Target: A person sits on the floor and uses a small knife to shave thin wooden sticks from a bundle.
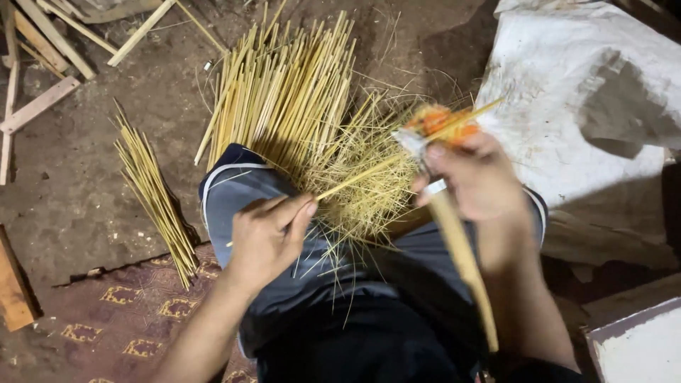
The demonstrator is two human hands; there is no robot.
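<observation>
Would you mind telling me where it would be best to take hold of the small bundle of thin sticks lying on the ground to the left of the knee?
Grip the small bundle of sticks around its middle, coming from above. It lies flat on the dirt floor, running diagonally, and its far end fans out, so the tighter midsection probably keeps the sticks together. The left hand is nearer.

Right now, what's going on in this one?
A person sits on the ground, working a thin bamboo stick. The left hand grips the stick's near end; the right hand holds a blade with a long wooden handle against it, blurred by motion. Fine shavings are heaped on the lap. A big pile of yellow sticks lies in front, and a smaller bundle lies to the left by a patterned mat. A white sack lies to the right.
</observation>
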